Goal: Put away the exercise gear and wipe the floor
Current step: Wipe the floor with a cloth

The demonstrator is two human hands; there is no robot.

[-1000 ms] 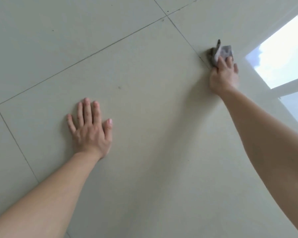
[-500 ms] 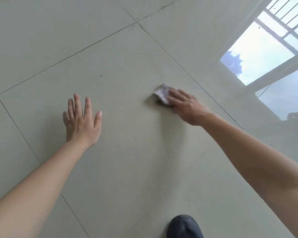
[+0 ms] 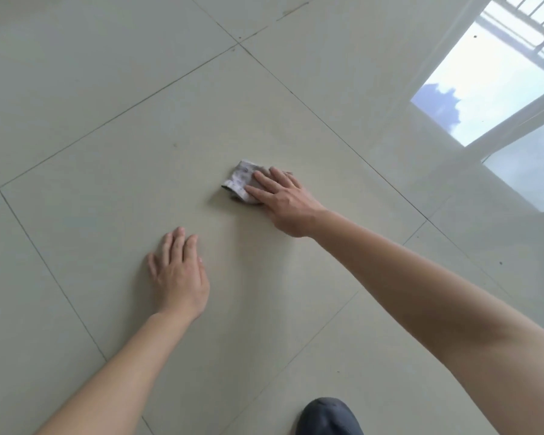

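A small folded grey-white cloth [image 3: 242, 179] lies on the pale tiled floor [image 3: 113, 189] near the middle of the view. My right hand [image 3: 283, 200] presses flat on the cloth's right part, fingers stretched over it and pointing left. My left hand [image 3: 179, 273] rests palm-down on the same tile, below and left of the cloth, fingers together and nothing under it. No exercise gear is in view.
Glossy floor tiles with thin dark grout lines fill the view. A bright window reflection [image 3: 484, 89] shines at the upper right. A dark rounded knee or shoe [image 3: 328, 417] pokes in at the bottom edge.
My right hand has swept the cloth from the far right across the tile toward the middle. The left hand has stayed flat on the floor while the view shifted.
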